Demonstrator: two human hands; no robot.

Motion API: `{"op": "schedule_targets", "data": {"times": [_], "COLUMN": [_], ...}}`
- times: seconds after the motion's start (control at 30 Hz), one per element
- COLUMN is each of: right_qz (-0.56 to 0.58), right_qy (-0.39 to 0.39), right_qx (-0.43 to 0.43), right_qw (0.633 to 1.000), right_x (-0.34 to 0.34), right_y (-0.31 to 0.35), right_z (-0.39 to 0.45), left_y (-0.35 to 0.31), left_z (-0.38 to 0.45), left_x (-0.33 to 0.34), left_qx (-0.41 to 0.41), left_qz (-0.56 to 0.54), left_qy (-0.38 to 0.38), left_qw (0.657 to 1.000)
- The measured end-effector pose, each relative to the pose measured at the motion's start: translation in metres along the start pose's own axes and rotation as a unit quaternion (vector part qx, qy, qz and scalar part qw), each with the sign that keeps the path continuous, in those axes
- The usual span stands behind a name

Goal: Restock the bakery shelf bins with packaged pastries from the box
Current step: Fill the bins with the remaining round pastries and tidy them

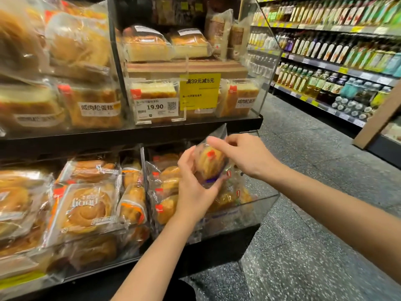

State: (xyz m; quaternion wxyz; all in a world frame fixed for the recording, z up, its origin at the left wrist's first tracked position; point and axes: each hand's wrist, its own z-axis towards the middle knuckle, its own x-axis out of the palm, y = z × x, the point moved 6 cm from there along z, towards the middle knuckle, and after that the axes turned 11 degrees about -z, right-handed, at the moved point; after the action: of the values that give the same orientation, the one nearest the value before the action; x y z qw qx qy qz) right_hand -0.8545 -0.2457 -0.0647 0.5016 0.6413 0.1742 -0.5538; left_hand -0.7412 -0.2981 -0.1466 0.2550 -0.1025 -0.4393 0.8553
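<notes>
A round packaged pastry (210, 162) in clear wrap with a red mark is held above the lower right clear bin (263, 202). My left hand (193, 187) grips it from below and the left side. My right hand (245, 154) pinches the wrapper's top edge. Several similar wrapped pastries (167, 192) lie stacked in that bin beneath it. The box is not in view.
The lower left bin holds spiral buns (86, 209). The upper shelf carries cake loaves, a price tag (156, 108) and a yellow sign (200, 91). The speckled aisle floor (303, 235) lies to the right, and bottle shelves (338, 61) stand beyond it.
</notes>
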Motion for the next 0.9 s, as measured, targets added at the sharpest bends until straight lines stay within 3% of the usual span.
{"op": "schedule_targets", "data": {"times": [0.1, 0.23, 0.33, 0.43, 0.53, 0.73, 0.8, 0.9], "right_qz": [0.040, 0.099, 0.046, -0.006, 0.018, 0.050, 0.044, -0.056], "right_qy": [0.063, 0.135, 0.132, 0.192, 0.248, 0.149, 0.154, 0.182], "right_qx": [0.069, 0.120, 0.143, 0.174, 0.209, 0.192, 0.184, 0.175], "right_qw": [0.995, 0.979, 0.980, 0.966, 0.946, 0.969, 0.970, 0.966], "right_x": [0.003, -0.003, -0.024, -0.028, -0.005, 0.021, 0.033, 0.054], "right_y": [-0.005, -0.024, -0.042, -0.060, -0.072, -0.078, -0.080, -0.090], "right_z": [0.005, 0.011, 0.011, 0.010, 0.013, 0.039, 0.032, 0.015], "left_y": [-0.009, -0.008, -0.001, 0.009, 0.017, 0.020, 0.022, 0.023], "left_z": [-0.005, -0.008, -0.005, -0.009, -0.014, -0.016, -0.016, -0.016], "left_x": [0.011, 0.016, 0.020, 0.032, 0.036, 0.030, 0.030, 0.030], "left_qx": [0.055, 0.021, 0.018, 0.096, 0.106, 0.052, 0.029, 0.044], "left_qz": [0.016, 0.011, 0.150, 0.381, 0.489, 0.466, 0.441, 0.445], "left_qy": [0.092, 0.154, 0.177, 0.227, 0.250, 0.245, 0.245, 0.238], "left_qw": [0.994, 0.988, 0.973, 0.891, 0.829, 0.848, 0.863, 0.862]}}
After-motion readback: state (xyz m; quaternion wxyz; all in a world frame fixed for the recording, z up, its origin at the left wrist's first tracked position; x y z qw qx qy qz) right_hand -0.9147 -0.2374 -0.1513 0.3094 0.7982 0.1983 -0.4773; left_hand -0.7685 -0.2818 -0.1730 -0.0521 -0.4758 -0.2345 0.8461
